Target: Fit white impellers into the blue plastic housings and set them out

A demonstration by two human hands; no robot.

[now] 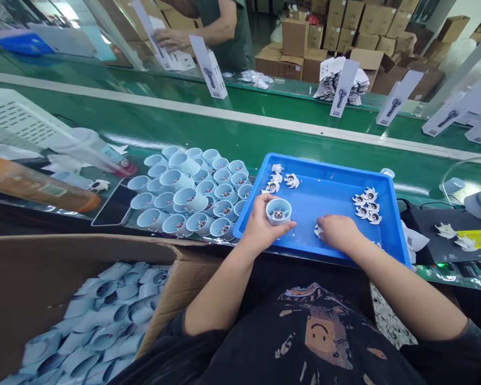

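My left hand [260,224] is wrapped round a light blue plastic tube housing [278,220], its open end facing up over the near left part of the blue tray [396,214]. Inside that housing a small reddish-brown and metal part shows in the middle. Low over the tray floor, the fingers of my right hand [339,232] are pinched on a small white fan impeller [317,231], mostly hidden by them. More white impellers lie in the tray, one group [369,206] at the right and another [292,181] at the upper left.
Several blue housings [190,199] stand packed left of the tray. A cardboard box [166,289] full of loose housings [96,321] sits at lower left. Beyond runs a green conveyor [288,131] with white cartons [212,80]. Across it, a person's hand [172,40] touches cartons.
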